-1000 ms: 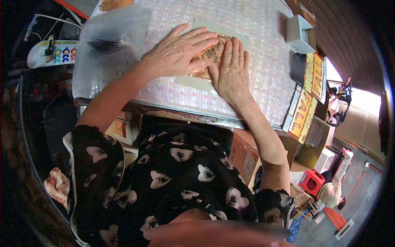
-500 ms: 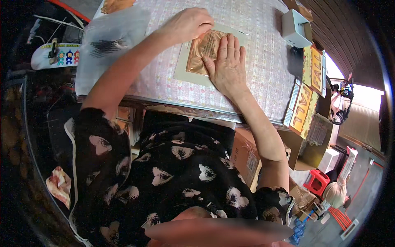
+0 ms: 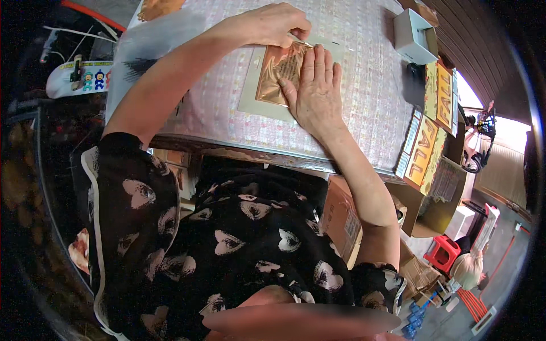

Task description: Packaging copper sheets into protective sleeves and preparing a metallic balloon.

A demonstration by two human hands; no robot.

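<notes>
Grey floor to the right of a table with a checked cover is being occupied by a red plastic stool. On the table, a grey card is being overlaid by gold film. The film is being pressed by the flat, outstretched right hand; at its top edge, the left hand is being held curled, but whether anything is being pinched cannot be told.

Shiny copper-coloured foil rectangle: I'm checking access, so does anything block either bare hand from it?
Nothing visible does. The bare right hand lies flat over the right side of the foil rectangle, and the bare left hand is curled at its far edge; whether it grips, I cannot tell.
</notes>
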